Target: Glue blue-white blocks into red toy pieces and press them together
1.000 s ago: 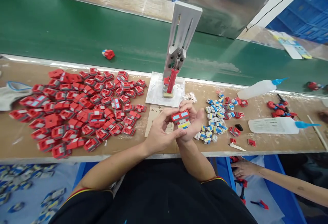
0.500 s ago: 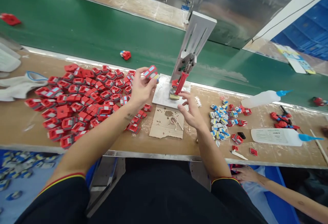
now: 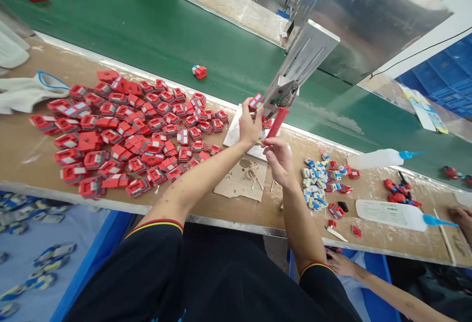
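Observation:
My left hand [image 3: 250, 126] is closed on a small red toy part with white-blue panels [image 3: 255, 101], held up beside the metal hand press [image 3: 295, 73]. My right hand [image 3: 277, 159] sits just below the press's red lever handle [image 3: 276, 122], fingers curled towards it; whether they grip it I cannot tell. The press stands on a white base plate [image 3: 236, 134] at the bench's far edge. A big heap of red toy parts [image 3: 129, 132] lies to the left of my arms. To the right lies a smaller pile of blue, white and yellow pieces [image 3: 319, 184].
A green conveyor belt [image 3: 147, 32] behind the bench carries red parts [image 3: 200, 72]. Two glue bottles with blue nozzles [image 3: 376, 159] lie at the right. A glue-stained cardboard scrap [image 3: 243, 179] lies under my arms. Another person's hand [image 3: 341, 263] reaches in at lower right. White cloth [image 3: 25, 93] lies at the left.
My left hand has carried the red part rightwards, up to the press. My right hand has risen from the cardboard towards the red lever handle. The view has tilted.

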Tool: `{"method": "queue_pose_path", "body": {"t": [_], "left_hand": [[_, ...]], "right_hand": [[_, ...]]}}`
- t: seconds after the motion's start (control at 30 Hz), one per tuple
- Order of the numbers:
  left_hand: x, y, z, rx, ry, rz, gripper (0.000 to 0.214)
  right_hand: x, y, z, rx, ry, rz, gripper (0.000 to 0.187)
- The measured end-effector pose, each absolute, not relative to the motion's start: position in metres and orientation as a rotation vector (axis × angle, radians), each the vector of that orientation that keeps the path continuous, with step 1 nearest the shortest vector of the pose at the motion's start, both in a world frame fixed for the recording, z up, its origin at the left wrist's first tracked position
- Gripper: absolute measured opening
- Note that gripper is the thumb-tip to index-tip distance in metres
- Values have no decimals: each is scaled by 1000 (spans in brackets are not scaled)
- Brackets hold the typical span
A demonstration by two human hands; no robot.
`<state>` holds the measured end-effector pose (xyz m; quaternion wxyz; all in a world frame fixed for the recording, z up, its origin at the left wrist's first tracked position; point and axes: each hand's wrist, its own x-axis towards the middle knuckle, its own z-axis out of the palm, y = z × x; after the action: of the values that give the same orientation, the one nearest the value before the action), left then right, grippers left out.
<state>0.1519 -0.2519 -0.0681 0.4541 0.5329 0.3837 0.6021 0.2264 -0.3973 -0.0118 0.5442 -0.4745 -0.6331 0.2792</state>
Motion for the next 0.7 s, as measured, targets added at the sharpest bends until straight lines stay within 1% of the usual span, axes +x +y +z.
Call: {"method": "queue_pose_path", "body": {"t": [0.1, 0.23, 0.27, 0.33, 0.4, 0.43, 0.47, 0.5, 0.57, 0.6, 0.63, 0.7], "left_hand": [[152, -252, -67, 1323, 945, 1484, 46], [156, -252, -69, 1351, 996, 1451, 40], [157, -252, -69, 1349, 1017, 1449, 40], [159, -251, -70, 1330, 1041, 1451, 39], [160, -249, -69, 1281, 1032, 1467, 41], [160, -248, -68, 1243, 1023, 1481, 42], [159, -247, -67, 1196, 1017, 1496, 43], [158, -246, -67, 1145, 1016, 1508, 43], [154, -245, -66, 1040, 1029, 1520, 41], [151, -244, -65, 987, 1042, 1519, 37], [148, -244, -65, 932, 1057, 1516, 32], [142, -245, -64, 810, 1074, 1501, 24]], "right_hand": [[217, -407, 24, -988, -1435, 632, 44], [211, -388, 108, -795, -1426, 574, 55], [212, -377, 131, -772, -1458, 559, 52], [217, -355, 171, -892, -1500, 535, 40], [224, -336, 195, -1013, -1478, 483, 70], [229, -329, 199, -1042, -1482, 456, 77], [233, -326, 197, -1041, -1496, 403, 77], [238, -325, 189, -1007, -1517, 321, 70], [247, -331, 157, -911, -1531, 82, 41], [252, -336, 135, -867, -1517, -40, 34], [257, -342, 112, -910, -1500, -97, 28], [265, -353, 66, -1173, -1526, -45, 20]]}}
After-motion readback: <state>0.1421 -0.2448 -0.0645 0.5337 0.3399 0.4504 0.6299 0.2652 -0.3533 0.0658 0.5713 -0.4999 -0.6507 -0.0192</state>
